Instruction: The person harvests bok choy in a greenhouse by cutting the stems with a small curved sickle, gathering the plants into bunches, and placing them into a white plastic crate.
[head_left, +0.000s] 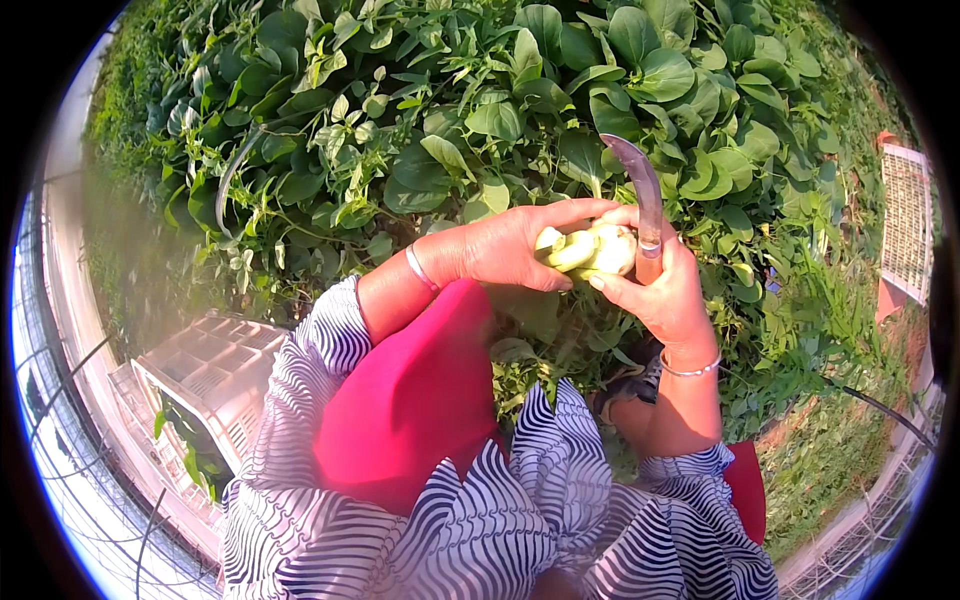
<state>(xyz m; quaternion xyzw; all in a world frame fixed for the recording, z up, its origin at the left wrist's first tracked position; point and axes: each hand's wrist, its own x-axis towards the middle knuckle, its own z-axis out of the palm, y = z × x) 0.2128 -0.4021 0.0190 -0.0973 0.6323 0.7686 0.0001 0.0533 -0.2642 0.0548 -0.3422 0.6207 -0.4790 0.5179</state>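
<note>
My left hand (517, 244) is wrapped around the pale stems of a bok choy-like leafy green (577, 251), in front of my knees. The stem base faces my right hand (671, 289), whose thumb and fingertips touch it. Held in that same hand is a sickle (645, 180); its wooden handle lies against the palm and its curved blade points up and away from me. The fingers partly hide the vegetable, and its leaves are hard to make out below the hands.
Dense leafy greens (660, 75) mixed with weeds grow right before me. White plastic crates (202, 360) stand at lower left, one with leaves inside. Another crate (905, 221) is at far right. A thin curved rod (232, 176) rises among the plants, left. My shoe (641, 386) is below the right wrist.
</note>
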